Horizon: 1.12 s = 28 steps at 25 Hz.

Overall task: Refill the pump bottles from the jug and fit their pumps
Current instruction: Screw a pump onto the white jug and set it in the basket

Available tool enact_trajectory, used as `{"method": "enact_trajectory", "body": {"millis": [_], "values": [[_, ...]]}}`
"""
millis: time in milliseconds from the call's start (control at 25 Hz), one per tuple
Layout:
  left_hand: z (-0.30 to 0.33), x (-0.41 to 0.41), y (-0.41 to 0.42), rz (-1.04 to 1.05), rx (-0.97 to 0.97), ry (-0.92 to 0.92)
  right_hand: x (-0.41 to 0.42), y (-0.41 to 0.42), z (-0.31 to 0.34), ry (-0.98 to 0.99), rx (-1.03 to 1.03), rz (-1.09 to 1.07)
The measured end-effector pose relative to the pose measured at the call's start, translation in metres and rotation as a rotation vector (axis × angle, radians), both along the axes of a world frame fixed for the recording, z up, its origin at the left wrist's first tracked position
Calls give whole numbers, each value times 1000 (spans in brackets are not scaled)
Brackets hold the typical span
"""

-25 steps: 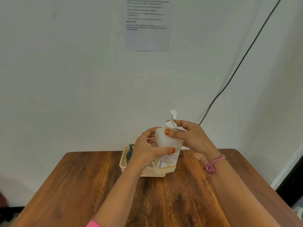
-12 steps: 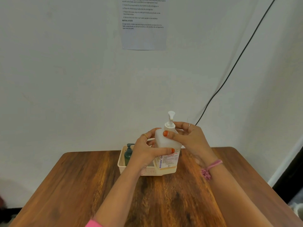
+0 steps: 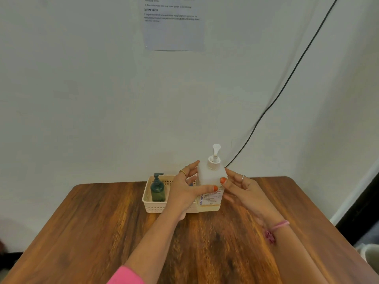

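A white pump bottle (image 3: 209,177) with a printed label stands upright at the right end of a cream basket (image 3: 151,206); I cannot tell whether it sits inside it. Its white pump (image 3: 214,156) is on the neck. My left hand (image 3: 184,193) grips the bottle's body, thumb across the front and fingers behind. My right hand (image 3: 244,189) is beside the bottle with straight fingers, and its thumb tip touches the bottle's right side. A dark green pump bottle (image 3: 157,190) with its pump fitted stands in the basket's left end. No jug is in view.
The basket sits at the far edge of a wooden table (image 3: 102,232), against a white wall. A black cable (image 3: 287,83) runs down the wall behind the bottle. A printed sheet (image 3: 174,27) hangs on the wall above.
The white bottle has come down to the basket's right end. My right hand has left the pump collar and dropped to the bottle's side, its fingers straightened.
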<state>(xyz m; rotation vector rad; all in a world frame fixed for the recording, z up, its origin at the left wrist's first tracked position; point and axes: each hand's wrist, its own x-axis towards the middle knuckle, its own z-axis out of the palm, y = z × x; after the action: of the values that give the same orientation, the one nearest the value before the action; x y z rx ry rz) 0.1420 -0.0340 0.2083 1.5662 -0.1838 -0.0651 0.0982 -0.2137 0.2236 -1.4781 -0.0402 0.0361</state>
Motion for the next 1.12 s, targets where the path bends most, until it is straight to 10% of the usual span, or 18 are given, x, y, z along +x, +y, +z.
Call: {"method": "enact_trajectory", "body": {"millis": [1120], "values": [[-150,139,-125,-10,160,342,162,-88,-165,220,18,-142]]}}
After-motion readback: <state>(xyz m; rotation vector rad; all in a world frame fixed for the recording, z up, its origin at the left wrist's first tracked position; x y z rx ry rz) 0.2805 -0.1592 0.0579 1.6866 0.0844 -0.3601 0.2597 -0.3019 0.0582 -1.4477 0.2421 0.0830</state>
